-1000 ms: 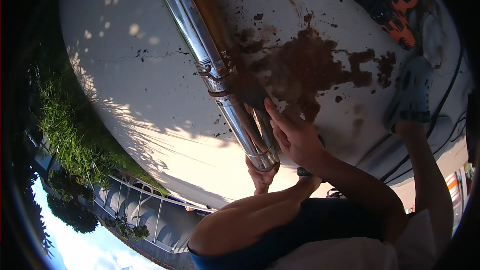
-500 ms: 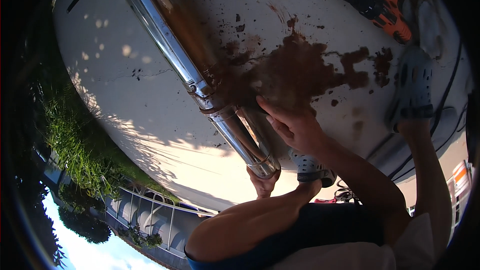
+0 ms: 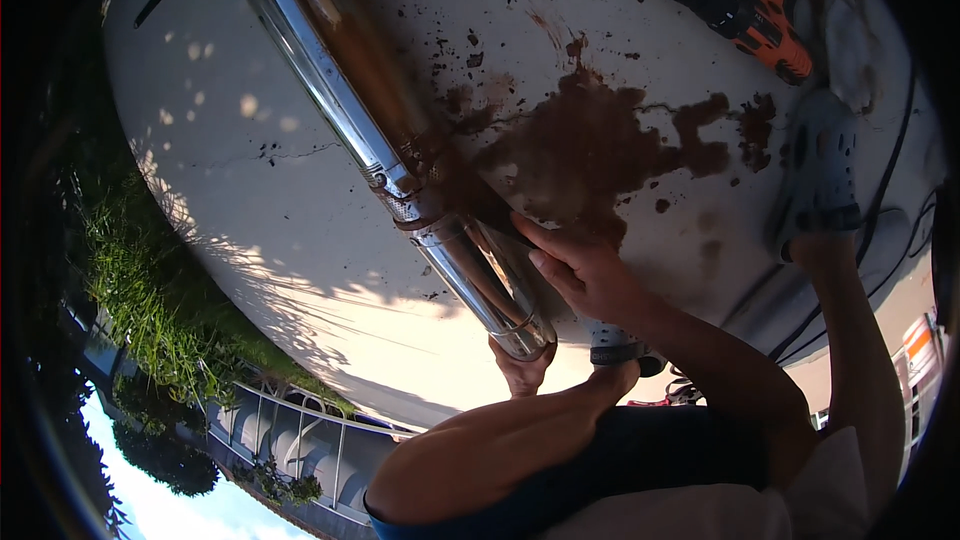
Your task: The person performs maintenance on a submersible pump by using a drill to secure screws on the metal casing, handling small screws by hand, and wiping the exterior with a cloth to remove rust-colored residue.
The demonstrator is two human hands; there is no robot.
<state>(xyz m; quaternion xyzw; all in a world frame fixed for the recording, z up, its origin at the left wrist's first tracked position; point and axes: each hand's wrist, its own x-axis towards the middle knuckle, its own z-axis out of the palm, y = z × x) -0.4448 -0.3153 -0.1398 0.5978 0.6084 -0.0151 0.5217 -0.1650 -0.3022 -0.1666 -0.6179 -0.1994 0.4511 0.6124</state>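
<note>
A long shiny metal cylinder, like a submersible pump [image 3: 345, 105], lies slantwise on the concrete, with brown rust along its right side and around its perforated middle band. My left hand [image 3: 522, 370] is closed around its near, rounded end; the fingers are partly hidden beneath it. At the pump's right side, just by the band, my right hand [image 3: 590, 265] is closed with thumb and forefinger on a dark, narrow tool [image 3: 492, 208]. The far end of that tool merges with the rusty shadow beside the pump, so its kind is unclear.
Wet brown dirt [image 3: 590, 145] spreads over the concrete right of the pump. An orange and black cordless drill [image 3: 765, 30] lies at the far right. My grey clogs [image 3: 822, 165], dark cables [image 3: 880, 200] and grass [image 3: 150, 280] along the left edge surround the spot.
My right hand has shifted slightly nearer to me, and the dark tool shows more plainly beside the pump. My left hand keeps its hold on the near end.
</note>
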